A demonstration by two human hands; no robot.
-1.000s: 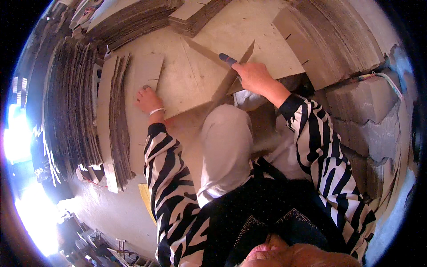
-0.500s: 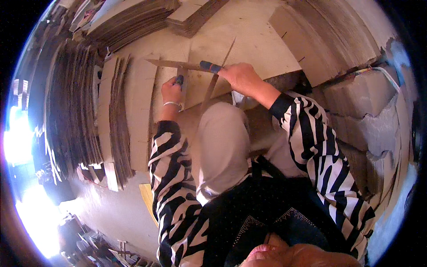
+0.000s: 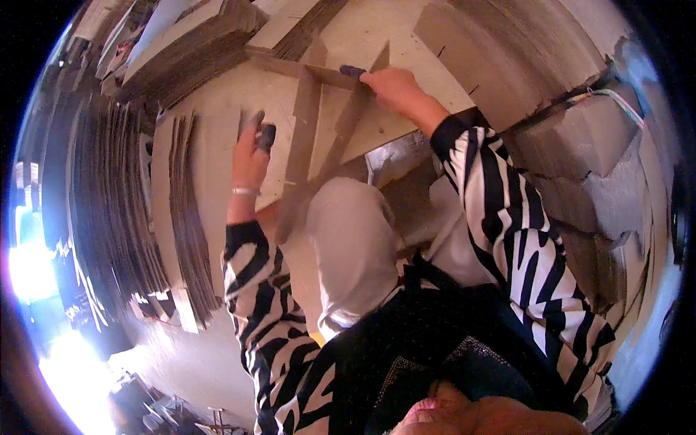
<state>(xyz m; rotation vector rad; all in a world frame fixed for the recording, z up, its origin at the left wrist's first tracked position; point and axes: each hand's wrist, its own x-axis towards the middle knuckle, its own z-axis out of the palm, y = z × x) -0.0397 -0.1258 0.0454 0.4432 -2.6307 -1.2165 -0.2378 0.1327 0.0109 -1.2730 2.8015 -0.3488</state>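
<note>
Over the pale work surface, my right hand (image 3: pixel 397 88) pinches a crosswise cardboard strip (image 3: pixel 279 67), dark covers on its fingertips. This strip meets two longer strips that slant toward my knees: a left cardboard strip (image 3: pixel 303 127) and a right cardboard strip (image 3: pixel 353 114). Together they look like a slotted divider standing on edge. My left hand (image 3: pixel 250 156) is apart from the divider, beside the stack of flat cardboard pieces (image 3: pixel 210 163) on the left. Its covered thumb and finger are parted, somewhat blurred, with nothing visible between them.
Upright cardboard sheets (image 3: pixel 112 196) line the left side. Stacked cardboard (image 3: pixel 192 54) lies at the far left, with another cardboard stack (image 3: pixel 301 29) beside it. A large cardboard pile (image 3: pixel 507 65) stands on the right. My knee (image 3: pixel 351 225) sits close below the work surface (image 3: pixel 377 127).
My left hand has moved left, off the strips to the stack's edge. My right hand has shifted slightly farther away with the crosswise strip, and the divider strips now stand more spread.
</note>
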